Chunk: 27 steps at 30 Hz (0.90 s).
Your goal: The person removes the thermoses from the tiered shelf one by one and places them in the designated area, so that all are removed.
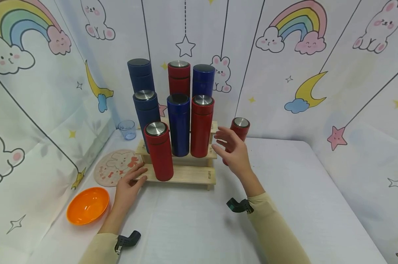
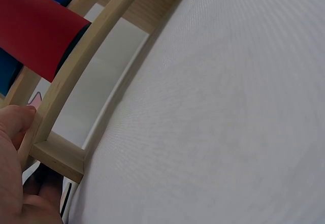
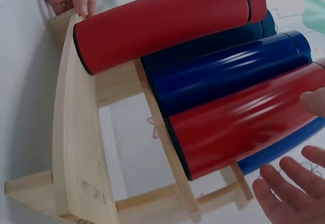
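The wooden stand (image 1: 192, 174) carries a red flask (image 1: 201, 128) at its right edge, midway up. Just beside that flask, the right hand (image 1: 234, 150) has fingers loosely spread; the left hand (image 1: 128, 185) pinches the stand's lower left end.

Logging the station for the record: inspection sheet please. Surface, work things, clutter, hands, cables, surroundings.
Surface: table covered in white cloth; no spills seen.
Work things: stepped wooden stand carrying seven bottles, four blue and three red; another red bottle right of it, partly hidden by a hand.
Clutter: orange bowl, round rabbit mat and blue-tinted glass, all on the left.
Hands: left hand grips the front shelf's left end; right hand open right of the stand, contact unclear.
Cables: nothing seen.
Surroundings: printed curtain with rainbows, rabbits and moons behind the table.
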### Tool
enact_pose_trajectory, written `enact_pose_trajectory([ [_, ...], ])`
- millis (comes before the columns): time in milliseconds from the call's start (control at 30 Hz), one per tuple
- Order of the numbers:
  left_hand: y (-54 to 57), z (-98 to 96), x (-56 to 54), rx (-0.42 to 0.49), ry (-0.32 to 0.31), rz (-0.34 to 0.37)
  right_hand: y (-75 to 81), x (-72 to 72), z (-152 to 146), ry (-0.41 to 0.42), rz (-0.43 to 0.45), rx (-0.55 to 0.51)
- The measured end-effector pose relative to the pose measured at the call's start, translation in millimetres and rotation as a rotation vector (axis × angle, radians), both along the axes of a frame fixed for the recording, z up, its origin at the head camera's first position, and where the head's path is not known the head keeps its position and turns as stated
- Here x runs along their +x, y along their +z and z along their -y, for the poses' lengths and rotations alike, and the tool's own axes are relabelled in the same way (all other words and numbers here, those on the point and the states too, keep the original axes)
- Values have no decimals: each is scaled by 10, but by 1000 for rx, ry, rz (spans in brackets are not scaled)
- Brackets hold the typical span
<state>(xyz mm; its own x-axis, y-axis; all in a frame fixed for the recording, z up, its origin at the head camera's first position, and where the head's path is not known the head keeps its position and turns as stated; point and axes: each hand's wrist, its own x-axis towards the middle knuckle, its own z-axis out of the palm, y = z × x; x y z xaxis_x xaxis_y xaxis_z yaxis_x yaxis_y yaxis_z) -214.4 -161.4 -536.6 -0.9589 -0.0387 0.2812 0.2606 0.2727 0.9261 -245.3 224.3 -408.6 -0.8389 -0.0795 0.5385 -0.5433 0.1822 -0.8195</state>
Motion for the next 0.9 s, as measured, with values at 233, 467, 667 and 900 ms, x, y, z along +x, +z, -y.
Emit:
enact_pose_trajectory([
  [233, 15, 2, 0, 7, -4, -15, -36, -68, 63, 7, 2, 20],
  [467, 7, 0, 5, 12, -12, -6, -86, -109, 93, 1, 20, 17],
  [667, -12, 32, -7, -27, 6, 22, -78, -146, 148, -4, 39, 17],
  [900, -13, 22, -14, -10, 4, 21, -67, -166, 165, -20, 65, 12],
])
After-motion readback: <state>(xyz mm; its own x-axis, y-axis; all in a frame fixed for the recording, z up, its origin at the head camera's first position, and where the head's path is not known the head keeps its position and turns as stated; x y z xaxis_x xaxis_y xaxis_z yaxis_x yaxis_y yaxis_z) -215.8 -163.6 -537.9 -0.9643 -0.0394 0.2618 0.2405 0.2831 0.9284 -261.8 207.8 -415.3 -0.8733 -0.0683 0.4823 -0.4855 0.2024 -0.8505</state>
